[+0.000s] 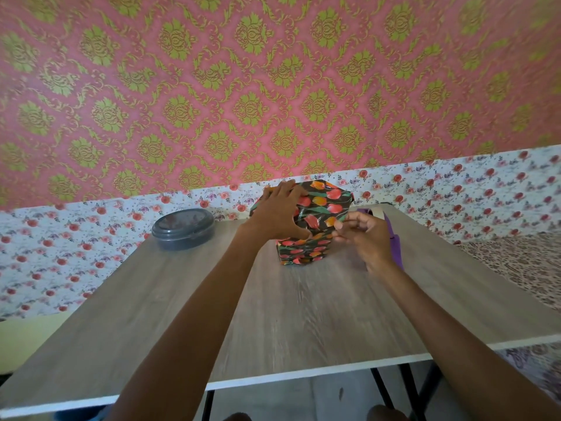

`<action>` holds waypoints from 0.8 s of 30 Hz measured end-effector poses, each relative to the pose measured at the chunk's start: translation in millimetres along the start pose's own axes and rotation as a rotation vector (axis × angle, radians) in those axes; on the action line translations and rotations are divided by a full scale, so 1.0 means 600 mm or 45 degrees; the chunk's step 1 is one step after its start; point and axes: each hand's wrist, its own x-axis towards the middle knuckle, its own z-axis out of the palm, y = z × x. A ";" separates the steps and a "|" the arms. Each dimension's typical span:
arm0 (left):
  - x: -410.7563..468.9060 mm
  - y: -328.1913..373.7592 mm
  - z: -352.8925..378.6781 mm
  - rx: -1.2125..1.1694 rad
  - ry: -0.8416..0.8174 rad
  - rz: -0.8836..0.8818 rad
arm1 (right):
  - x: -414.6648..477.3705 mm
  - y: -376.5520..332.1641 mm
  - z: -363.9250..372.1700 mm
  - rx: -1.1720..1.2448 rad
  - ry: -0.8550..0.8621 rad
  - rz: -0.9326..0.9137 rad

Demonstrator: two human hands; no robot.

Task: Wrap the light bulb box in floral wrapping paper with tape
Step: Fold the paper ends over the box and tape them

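Note:
The box wrapped in dark floral paper [315,220] with red and orange tulips lies on the wooden table [303,314], near its far edge. My left hand [279,214] lies flat on top of the package, fingers spread, pressing the paper down. My right hand [364,235] is just right of the package with thumb and fingers pinched together near the paper's right side; what it pinches is too small and blurred to tell. The box itself is hidden under the paper.
A round grey lidded container [182,227] stands at the table's far left. A purple object [391,235] lies behind my right hand. Patterned wallpaper covers the wall behind. The table's near edge runs across the lower frame, with black legs below.

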 end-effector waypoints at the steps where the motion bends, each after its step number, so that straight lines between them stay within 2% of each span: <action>1: 0.001 0.002 -0.002 0.003 -0.012 0.004 | 0.000 0.001 -0.001 0.017 0.003 0.005; 6: 0.004 0.011 -0.007 -0.046 -0.066 -0.030 | 0.012 0.010 -0.016 -0.128 -0.021 0.015; 14: 0.004 0.013 -0.003 -0.072 -0.072 -0.034 | 0.012 0.008 -0.016 -0.151 -0.002 0.036; 17: 0.001 0.012 0.000 -0.026 -0.082 -0.045 | 0.012 0.006 -0.014 -0.115 -0.019 0.079; 21: -0.001 0.006 0.004 -0.002 -0.047 -0.037 | 0.005 -0.006 -0.015 -0.007 -0.148 0.112; 24: -0.002 0.009 0.004 0.026 -0.031 -0.028 | 0.008 -0.008 -0.013 -0.003 -0.098 0.156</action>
